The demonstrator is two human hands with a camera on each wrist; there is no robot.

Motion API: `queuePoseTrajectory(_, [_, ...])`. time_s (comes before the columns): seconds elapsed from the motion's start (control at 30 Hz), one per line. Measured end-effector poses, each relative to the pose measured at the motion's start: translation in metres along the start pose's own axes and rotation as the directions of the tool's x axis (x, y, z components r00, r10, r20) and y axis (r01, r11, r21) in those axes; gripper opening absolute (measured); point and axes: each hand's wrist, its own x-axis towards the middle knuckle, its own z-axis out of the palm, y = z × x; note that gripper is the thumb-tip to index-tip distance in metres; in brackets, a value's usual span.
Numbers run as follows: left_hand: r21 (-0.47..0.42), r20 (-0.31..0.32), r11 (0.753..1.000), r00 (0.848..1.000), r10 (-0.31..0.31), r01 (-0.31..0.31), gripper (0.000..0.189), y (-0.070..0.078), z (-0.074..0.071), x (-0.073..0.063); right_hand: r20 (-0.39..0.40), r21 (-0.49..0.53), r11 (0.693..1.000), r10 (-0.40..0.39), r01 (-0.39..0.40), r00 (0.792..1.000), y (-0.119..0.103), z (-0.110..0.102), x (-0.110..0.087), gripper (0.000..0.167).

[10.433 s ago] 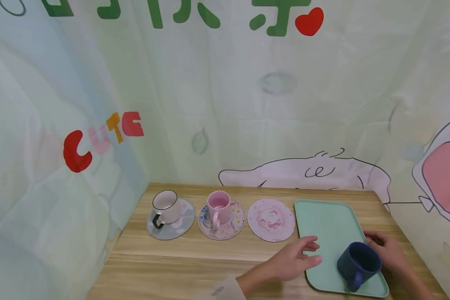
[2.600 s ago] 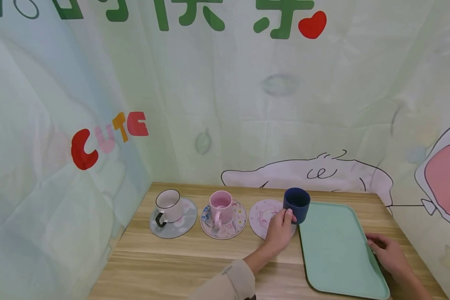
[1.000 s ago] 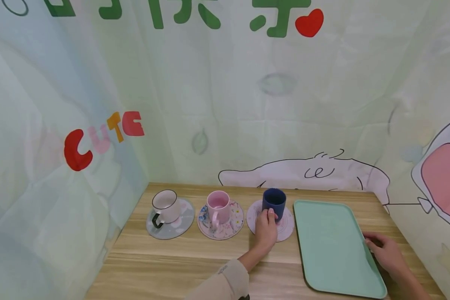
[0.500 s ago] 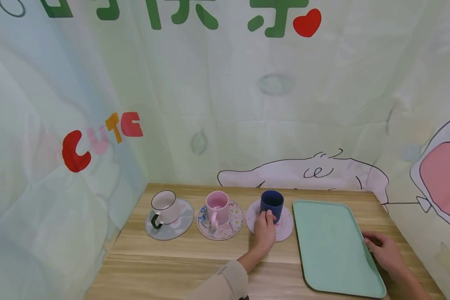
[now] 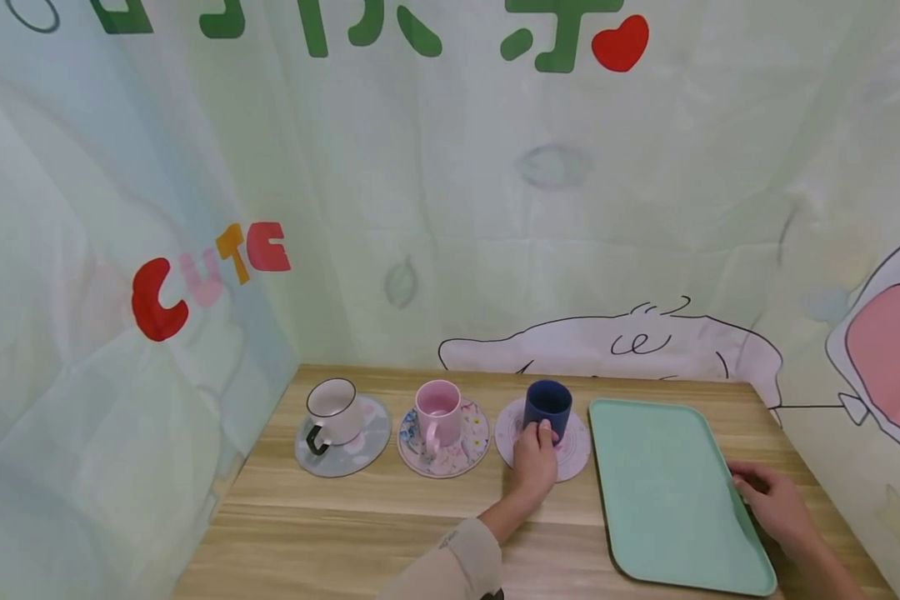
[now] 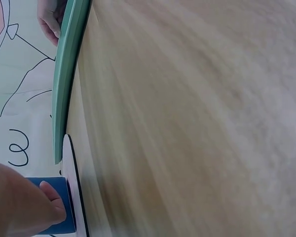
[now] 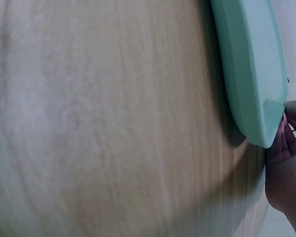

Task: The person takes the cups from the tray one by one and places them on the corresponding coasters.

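Note:
Upright on a round pink coaster [image 5: 574, 454] stands a dark blue mug [image 5: 547, 402]. My left hand [image 5: 534, 463] pinches the near side of the mug, where its handle is hidden behind the fingers. In the left wrist view, the mug [image 6: 53, 205] has its base right at the coaster [image 6: 74, 182]. At the right, my right hand [image 5: 776, 507] holds the side rim of a mint-green tray [image 5: 675, 492]. From the right wrist, the thumb of the right hand [image 7: 288, 168] lies at the rim of the tray [image 7: 251, 74], with the other fingers below it.
Left of the blue mug, a pink mug [image 5: 438, 415] sits on a floral coaster [image 5: 467, 454]. Farther left, a white mug [image 5: 335, 414] with a black handle sits on a grey coaster [image 5: 371, 442]. A printed curtain [image 5: 450, 208] hangs behind the wooden table [image 5: 330, 533].
The blue mug went from the tray, leftward in my left hand, onto the pink coaster. Over the last half second the hands have hardly moved. My right hand has stayed at the tray.

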Motion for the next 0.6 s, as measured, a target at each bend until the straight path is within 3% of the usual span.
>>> queuePoseTrajectory(0.2, [-0.006, 0.023, 1.0, 1.0, -0.018, 0.018, 0.029, -0.0011, -0.001, -0.0042, 0.004, -0.012, 1.0, -0.007, 0.007, 1.0, -0.0004, -0.0001, -0.0001, 0.036])
queuePoseTrajectory(0.4, [-0.016, 0.018, 1.0, 1.0, 0.006, -0.006, 0.029, -0.0032, -0.0024, -0.006, 0.002, -0.009, 1.0, 0.005, -0.005, 1.0, -0.0015, 0.0003, 0.0005, 0.037])
queuePoseTrajectory(0.6, [-0.003, 0.07, 1.0, 0.998, -0.001, 0.001, 0.029, -0.0032, -0.0086, -0.0048, -0.003, -0.013, 1.0, -0.011, 0.011, 1.0, -0.0006, 0.0001, -0.0005, 0.036])
